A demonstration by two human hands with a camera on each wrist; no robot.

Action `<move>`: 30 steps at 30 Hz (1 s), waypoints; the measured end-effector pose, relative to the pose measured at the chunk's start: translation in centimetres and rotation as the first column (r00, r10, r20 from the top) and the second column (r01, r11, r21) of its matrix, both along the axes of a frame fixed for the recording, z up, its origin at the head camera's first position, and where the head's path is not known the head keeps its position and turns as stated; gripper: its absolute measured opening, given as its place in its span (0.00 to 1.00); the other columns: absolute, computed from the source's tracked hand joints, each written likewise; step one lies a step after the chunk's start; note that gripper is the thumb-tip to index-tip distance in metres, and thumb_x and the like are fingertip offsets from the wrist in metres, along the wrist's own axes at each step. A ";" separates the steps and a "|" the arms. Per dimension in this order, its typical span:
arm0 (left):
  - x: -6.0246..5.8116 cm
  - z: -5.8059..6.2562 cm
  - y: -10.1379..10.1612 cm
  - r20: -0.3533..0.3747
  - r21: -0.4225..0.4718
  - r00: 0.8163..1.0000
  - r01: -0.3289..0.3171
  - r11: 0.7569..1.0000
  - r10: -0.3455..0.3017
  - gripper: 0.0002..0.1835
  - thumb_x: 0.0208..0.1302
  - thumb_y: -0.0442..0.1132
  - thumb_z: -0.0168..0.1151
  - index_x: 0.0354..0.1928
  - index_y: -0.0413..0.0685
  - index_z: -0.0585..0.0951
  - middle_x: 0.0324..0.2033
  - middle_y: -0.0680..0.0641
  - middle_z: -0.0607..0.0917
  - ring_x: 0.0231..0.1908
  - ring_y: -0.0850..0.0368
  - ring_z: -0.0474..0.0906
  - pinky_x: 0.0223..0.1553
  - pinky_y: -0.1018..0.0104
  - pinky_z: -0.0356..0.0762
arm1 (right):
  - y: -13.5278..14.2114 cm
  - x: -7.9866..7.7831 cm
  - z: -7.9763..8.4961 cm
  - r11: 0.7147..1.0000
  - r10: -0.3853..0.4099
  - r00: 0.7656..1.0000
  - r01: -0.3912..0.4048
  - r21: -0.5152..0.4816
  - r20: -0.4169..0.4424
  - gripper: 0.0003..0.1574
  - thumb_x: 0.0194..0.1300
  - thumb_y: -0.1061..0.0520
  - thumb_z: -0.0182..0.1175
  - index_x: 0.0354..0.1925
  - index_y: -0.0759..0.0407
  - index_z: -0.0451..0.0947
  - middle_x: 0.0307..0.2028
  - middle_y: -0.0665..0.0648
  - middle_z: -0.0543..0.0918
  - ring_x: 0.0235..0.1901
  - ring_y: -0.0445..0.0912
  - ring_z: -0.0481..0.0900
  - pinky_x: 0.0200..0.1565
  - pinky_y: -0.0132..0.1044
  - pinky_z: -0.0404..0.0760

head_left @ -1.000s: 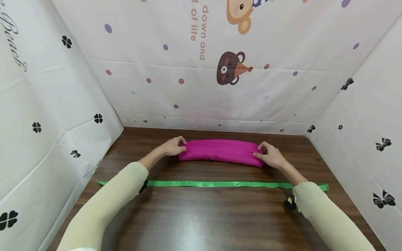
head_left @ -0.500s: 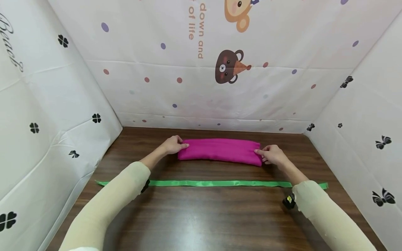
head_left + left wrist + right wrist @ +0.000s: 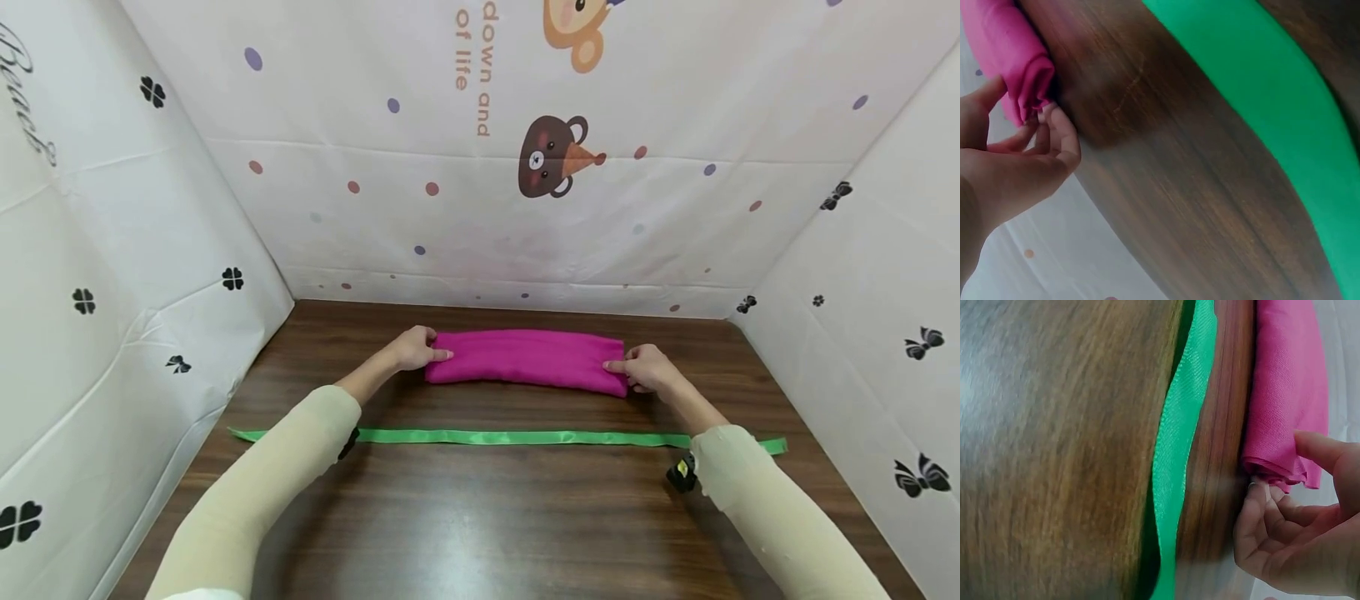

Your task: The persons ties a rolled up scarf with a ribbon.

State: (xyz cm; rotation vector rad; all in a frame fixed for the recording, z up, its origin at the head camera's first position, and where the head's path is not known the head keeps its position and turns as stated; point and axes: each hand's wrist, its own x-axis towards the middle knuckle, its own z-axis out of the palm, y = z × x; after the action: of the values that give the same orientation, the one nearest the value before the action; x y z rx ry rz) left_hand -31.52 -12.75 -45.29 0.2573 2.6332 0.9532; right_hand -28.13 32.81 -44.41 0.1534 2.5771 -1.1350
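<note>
A folded magenta cloth (image 3: 525,358) lies as a long, thick bundle across the far part of the table. My left hand (image 3: 410,348) holds its left end, thumb on top and fingers curled at the edge. At the other end my right hand (image 3: 651,369) pinches the cloth, its thumb on the upper face and the fingers bent beneath. The left wrist view shows gathered layers of the cloth (image 3: 1013,50) at the fingertips. In the right wrist view, loose folds of the cloth (image 3: 1285,394) hang at the end above the curled fingers.
A green ribbon (image 3: 487,437) stretches flat from left to right across the brown wooden table (image 3: 480,517), nearer than the cloth; both forearms pass over it. White printed sheets (image 3: 390,225) stand behind and on both sides of the table.
My right hand has shifted its grip: the thumb now lies on top with the fingers tucked under. The left thumb has come over the cloth's top. The bundle has hardly moved.
</note>
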 end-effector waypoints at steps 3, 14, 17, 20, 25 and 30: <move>0.0 0.1 0.1 -0.009 0.017 0.999 0.031 0.999 -0.031 0.35 0.76 0.49 0.66 0.73 0.31 0.70 0.62 0.34 0.80 0.63 0.42 0.75 0.68 0.48 0.72 | 0.0 0.1 0.0 1.000 0.006 1.000 -0.006 0.015 0.003 0.24 0.74 0.45 0.68 0.28 0.55 0.70 0.23 0.50 0.75 0.28 0.43 0.75 0.31 0.35 0.81; 0.0 -0.2 0.6 0.008 0.058 0.999 -0.046 0.997 0.045 0.35 0.74 0.47 0.68 0.70 0.28 0.68 0.58 0.34 0.80 0.58 0.43 0.77 0.61 0.52 0.77 | -0.2 0.0 -0.7 1.000 0.016 1.000 -0.016 -0.001 -0.010 0.24 0.75 0.46 0.67 0.29 0.55 0.69 0.22 0.47 0.70 0.24 0.41 0.67 0.30 0.34 0.72; -0.2 -0.4 0.5 0.025 0.067 0.998 -0.051 0.996 0.049 0.37 0.74 0.48 0.69 0.70 0.27 0.67 0.58 0.34 0.79 0.58 0.43 0.77 0.61 0.52 0.77 | -0.1 0.0 -0.8 1.000 0.030 0.999 -0.030 -0.002 -0.009 0.22 0.75 0.46 0.66 0.35 0.59 0.72 0.26 0.49 0.72 0.28 0.42 0.70 0.33 0.35 0.74; -0.3 -0.3 0.3 0.055 0.079 0.998 -0.043 0.996 0.039 0.40 0.74 0.49 0.68 0.73 0.27 0.66 0.62 0.33 0.79 0.62 0.42 0.76 0.65 0.51 0.74 | 0.1 0.0 -0.8 0.999 0.043 0.999 -0.043 -0.011 0.005 0.23 0.75 0.45 0.66 0.43 0.65 0.75 0.32 0.53 0.75 0.34 0.45 0.74 0.38 0.37 0.78; -0.4 -0.2 0.1 0.098 0.115 0.995 -0.016 0.993 0.005 0.39 0.75 0.47 0.67 0.75 0.28 0.66 0.63 0.34 0.79 0.65 0.43 0.74 0.70 0.51 0.70 | 0.2 0.0 -0.8 0.997 0.070 0.997 -0.070 -0.018 0.017 0.28 0.75 0.45 0.66 0.52 0.69 0.76 0.36 0.54 0.77 0.39 0.47 0.76 0.41 0.38 0.80; -0.4 -0.2 0.5 0.062 0.113 0.997 0.036 0.993 -0.043 0.24 0.76 0.44 0.65 0.64 0.34 0.75 0.44 0.42 0.82 0.46 0.51 0.77 0.55 0.56 0.76 | 0.3 -0.1 -0.9 0.997 0.072 0.997 -0.072 -0.025 0.020 0.28 0.75 0.46 0.65 0.54 0.70 0.76 0.36 0.54 0.76 0.39 0.47 0.76 0.42 0.38 0.80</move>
State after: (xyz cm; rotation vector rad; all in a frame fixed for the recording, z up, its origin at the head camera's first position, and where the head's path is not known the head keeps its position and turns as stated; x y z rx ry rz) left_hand -31.88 -12.28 -45.49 0.2985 2.5110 1.0786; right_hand -28.27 33.15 -45.27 0.0664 2.5281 -1.1318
